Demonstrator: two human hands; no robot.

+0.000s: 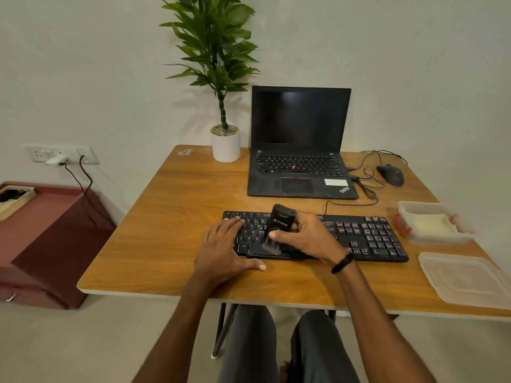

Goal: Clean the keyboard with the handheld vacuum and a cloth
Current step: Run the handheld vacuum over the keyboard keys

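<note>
A black keyboard (367,236) lies across the wooden table (171,217) in front of me. My right hand (307,239) grips a small black handheld vacuum (279,222), tilted so that its brush end touches the keys near the keyboard's front middle. My left hand (224,250) lies flat with straight fingers on the keyboard's left end, thumb on the table. A pale yellow cloth (430,223) sits inside a clear plastic box (414,208) to the right of the keyboard.
An open black laptop (298,139) stands behind the keyboard, with a potted plant (225,142) to its left and a wired mouse (390,174) to its right. The box's clear lid (467,277) lies at the front right. A red cabinet (47,239) stands left of the table.
</note>
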